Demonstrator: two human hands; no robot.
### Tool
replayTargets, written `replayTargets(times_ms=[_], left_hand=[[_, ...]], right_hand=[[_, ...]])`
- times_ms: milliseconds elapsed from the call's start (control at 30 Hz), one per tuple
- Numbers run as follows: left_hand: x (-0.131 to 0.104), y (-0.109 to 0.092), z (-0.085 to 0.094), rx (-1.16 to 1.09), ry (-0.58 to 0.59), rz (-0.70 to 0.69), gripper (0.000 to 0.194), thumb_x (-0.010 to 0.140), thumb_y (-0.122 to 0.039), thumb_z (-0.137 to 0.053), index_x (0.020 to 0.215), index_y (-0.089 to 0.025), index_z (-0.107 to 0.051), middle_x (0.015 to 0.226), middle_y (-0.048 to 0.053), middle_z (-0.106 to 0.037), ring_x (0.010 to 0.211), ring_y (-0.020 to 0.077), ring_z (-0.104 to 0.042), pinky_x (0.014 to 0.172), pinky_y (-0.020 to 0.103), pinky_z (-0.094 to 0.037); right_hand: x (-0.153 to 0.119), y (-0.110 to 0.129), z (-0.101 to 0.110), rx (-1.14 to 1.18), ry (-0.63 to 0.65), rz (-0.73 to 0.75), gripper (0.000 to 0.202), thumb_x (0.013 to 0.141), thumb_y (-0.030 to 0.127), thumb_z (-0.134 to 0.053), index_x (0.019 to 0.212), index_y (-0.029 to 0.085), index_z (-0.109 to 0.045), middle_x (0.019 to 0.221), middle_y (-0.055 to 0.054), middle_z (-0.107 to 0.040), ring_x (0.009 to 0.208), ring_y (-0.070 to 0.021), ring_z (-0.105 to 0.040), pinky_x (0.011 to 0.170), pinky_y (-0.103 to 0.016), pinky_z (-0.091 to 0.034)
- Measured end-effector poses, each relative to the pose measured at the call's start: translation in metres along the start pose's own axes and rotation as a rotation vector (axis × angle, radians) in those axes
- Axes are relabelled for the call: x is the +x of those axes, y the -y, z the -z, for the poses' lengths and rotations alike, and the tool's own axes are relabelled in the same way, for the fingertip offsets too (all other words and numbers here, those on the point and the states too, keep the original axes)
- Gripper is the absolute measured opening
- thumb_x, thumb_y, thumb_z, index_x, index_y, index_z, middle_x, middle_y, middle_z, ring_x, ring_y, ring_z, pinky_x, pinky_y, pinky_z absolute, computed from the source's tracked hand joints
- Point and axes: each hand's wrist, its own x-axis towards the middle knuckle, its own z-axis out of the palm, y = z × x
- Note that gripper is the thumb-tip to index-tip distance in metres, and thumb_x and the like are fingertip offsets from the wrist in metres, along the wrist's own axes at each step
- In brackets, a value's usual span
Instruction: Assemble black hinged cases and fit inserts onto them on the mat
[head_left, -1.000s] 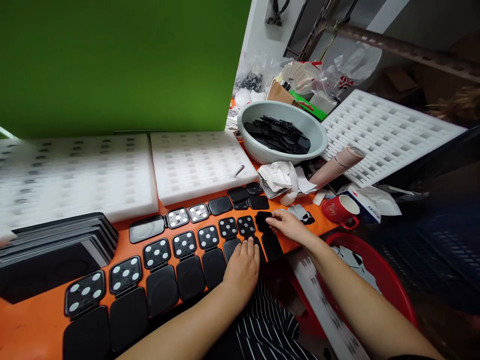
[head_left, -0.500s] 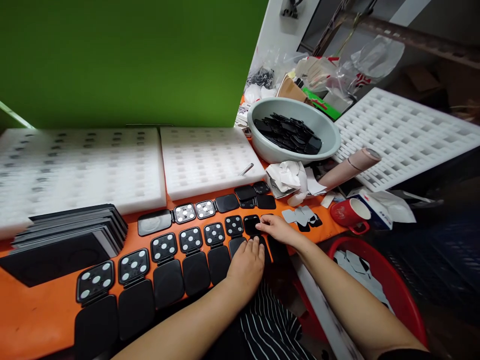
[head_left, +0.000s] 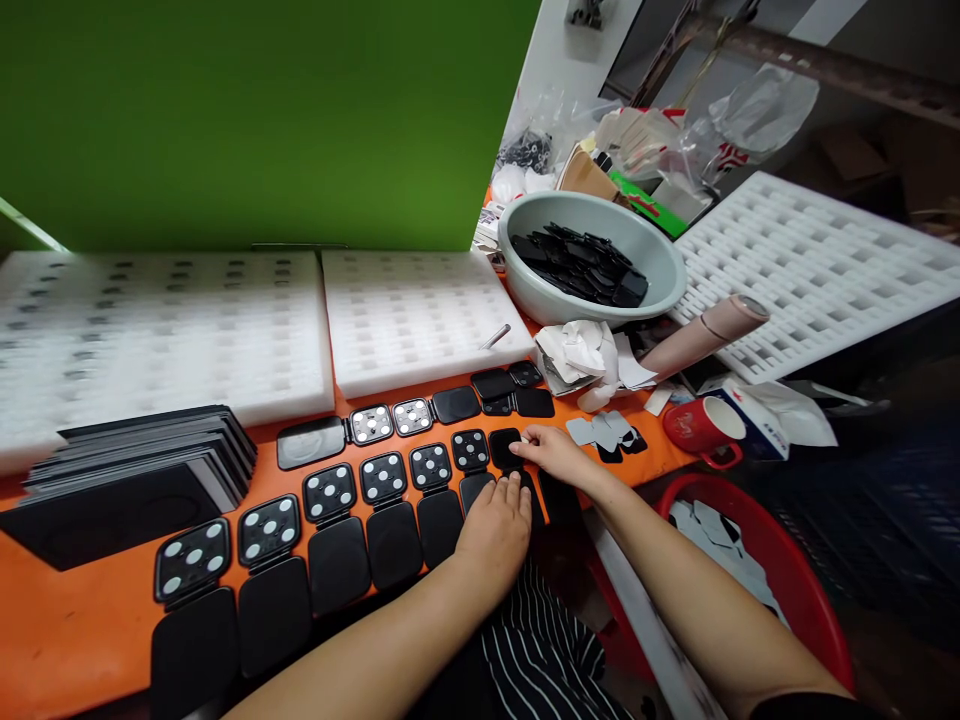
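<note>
Over orange table (head_left: 82, 630), with left hand (head_left: 496, 525) laid flat, right hand (head_left: 559, 455) at case (head_left: 500, 452), pinch unclear; looks light, stiff, slick; best taken by edges.

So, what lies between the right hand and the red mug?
Between the right hand and the red mug, the head view shows thin grey pieces and black ones on the orange table.

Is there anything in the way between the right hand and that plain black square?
Nothing visible stands between them: the right hand has its fingertips at the right edge of the black square. The left hand lies just below in the view, over the black flaps, not in between.
</note>
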Motion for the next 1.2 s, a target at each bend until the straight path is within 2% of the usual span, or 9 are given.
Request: replayTargets(times_ms=[300, 433, 533, 633, 733, 800, 1033, 1133, 1200], left_hand=[[0.0, -0.001, -0.001, -0.001, -0.012, -0.004, 0.04, 0.088, -0.018, -0.045, 0.125, -0.007, -0.053, 0.131, 0.019, -0.051, 0.115, 0.0254, -0.053, 0.092, 0.038, -0.043], [0.0, -0.001, -0.004, 0.003, 0.005, -0.003, 0.04, 0.088, -0.017, -0.044, 0.125, -0.007, -0.053, 0.131, 0.019, -0.051, 0.115, 0.0264, -0.054, 0.092, 0.039, -0.043], [0.0, -0.001, -0.004, 0.006, 0.006, -0.008, 0.04, 0.088, -0.016, -0.045, 0.126, -0.006, -0.052, 0.132, 0.02, -0.05, 0.116, 0.0273, -0.054, 0.093, 0.039, -0.043], [0.0, -0.002, -0.003, 0.006, 0.005, -0.015, 0.04, 0.088, -0.016, -0.045, 0.125, -0.005, -0.052, 0.132, 0.021, -0.05, 0.116, 0.0277, -0.053, 0.095, 0.04, -0.043], [0.0, -0.002, -0.003, -0.001, 0.012, -0.008, 0.036, 0.088, -0.016, -0.045, 0.12, -0.004, -0.056, 0.123, 0.021, -0.057, 0.114, 0.0269, -0.054, 0.095, 0.039, -0.043], [-0.001, -0.002, -0.004, -0.006, 0.006, -0.005, 0.034, 0.088, -0.014, -0.044, 0.118, -0.003, -0.057, 0.117, 0.021, -0.061, 0.113, 0.0264, -0.055, 0.094, 0.039, -0.043], [-0.002, -0.002, -0.009, 0.025, -0.013, -0.052, 0.039, 0.087, -0.015, -0.044, 0.122, -0.001, -0.054, 0.122, 0.025, -0.057, 0.115, 0.0286, -0.053, 0.094, 0.041, -0.043], [-0.002, -0.001, -0.007, 0.039, -0.008, -0.05, 0.039, 0.087, -0.015, -0.046, 0.121, 0.0, -0.054, 0.122, 0.025, -0.057, 0.114, 0.0284, -0.055, 0.094, 0.039, -0.043], [-0.003, -0.001, -0.006, 0.033, -0.013, -0.041, 0.04, 0.087, -0.016, -0.047, 0.124, -0.003, -0.053, 0.126, 0.024, -0.054, 0.114, 0.028, -0.055, 0.093, 0.039, -0.044]], right_hand=[[-0.001, 0.002, -0.004, -0.074, -0.036, -0.036, 0.03, 0.076, 0.041, -0.055, 0.059, 0.021, -0.042, 0.056, 0.004, -0.047, 0.055, -0.0128, -0.043, 0.053, -0.025, -0.029], [0.001, 0.012, -0.001, -0.304, -0.052, 0.009, 0.031, 0.079, 0.042, -0.055, 0.059, 0.02, -0.045, 0.06, 0.0, -0.054, 0.059, -0.0157, -0.049, 0.056, -0.027, -0.032], [-0.003, 0.015, 0.0, -0.486, -0.155, 0.024, 0.028, 0.078, 0.044, -0.06, 0.065, 0.02, -0.053, 0.068, -0.005, -0.06, 0.066, -0.0194, -0.054, 0.059, -0.028, -0.036], [-0.019, 0.008, -0.006, -0.487, -0.236, 0.194, 0.025, 0.087, 0.038, -0.05, 0.077, 0.019, -0.063, 0.082, -0.009, -0.066, 0.081, -0.0218, -0.059, 0.071, -0.031, -0.043], [-0.038, -0.007, -0.016, -0.37, -0.149, 0.491, 0.03, 0.091, 0.031, -0.041, 0.104, 0.019, -0.066, 0.113, -0.009, -0.065, 0.109, -0.0219, -0.056, 0.093, -0.037, -0.042], [-0.044, -0.015, -0.022, -0.341, -0.082, 0.552, 0.035, 0.091, 0.029, -0.039, 0.117, 0.02, -0.061, 0.126, -0.008, -0.059, 0.12, -0.0213, -0.05, 0.102, -0.042, -0.036], [-0.037, -0.007, -0.037, -0.412, -0.175, 0.445, 0.034, 0.092, 0.024, -0.037, 0.111, 0.023, -0.065, 0.12, -0.005, -0.062, 0.115, -0.0194, -0.055, 0.109, -0.048, -0.025], [-0.037, -0.005, -0.033, -0.371, -0.188, 0.44, 0.031, 0.091, 0.025, -0.041, 0.107, 0.022, -0.067, 0.119, -0.005, -0.064, 0.112, -0.0192, -0.056, 0.105, -0.041, -0.033], [-0.037, -0.012, -0.018, -0.362, -0.253, 0.388, 0.029, 0.091, 0.027, -0.043, 0.102, 0.021, -0.068, 0.112, -0.006, -0.067, 0.106, -0.0195, -0.058, 0.098, -0.036, -0.04]])
